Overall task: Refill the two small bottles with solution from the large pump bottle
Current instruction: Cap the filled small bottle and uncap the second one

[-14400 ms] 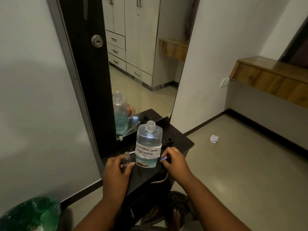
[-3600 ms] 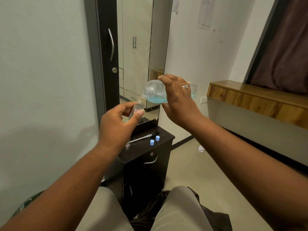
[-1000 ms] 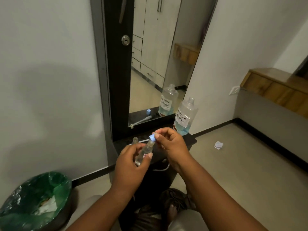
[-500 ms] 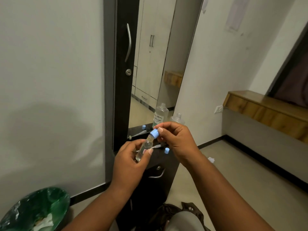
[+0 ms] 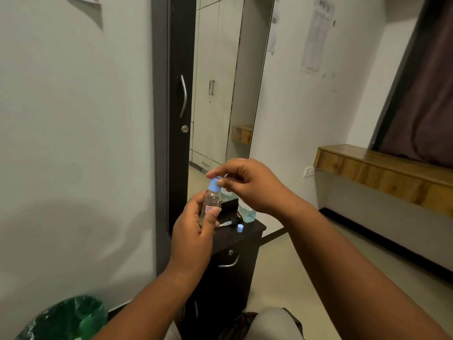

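My left hand (image 5: 193,231) grips a small clear bottle (image 5: 210,204) with a red and white label, held upright in front of the mirror. A blue cap (image 5: 214,184) sits on its neck, and my right hand (image 5: 247,182) pinches that cap between thumb and fingers. The large bottle (image 5: 247,212) with blue solution stands on the dark cabinet (image 5: 252,229), mostly hidden behind my right hand. A second blue cap (image 5: 240,227) and the pump tube (image 5: 229,222) lie on the cabinet top. The second small bottle is hidden.
A tall mirror (image 5: 220,94) in a dark frame rises behind the cabinet. A green-lined bin (image 5: 66,320) stands at the lower left. A wooden shelf (image 5: 382,173) runs along the right wall. My knees show at the bottom edge.
The view has tilted upward. Both hands have stayed together on the small bottle, my right fingers still on the blue cap; the bottle now stands more upright.
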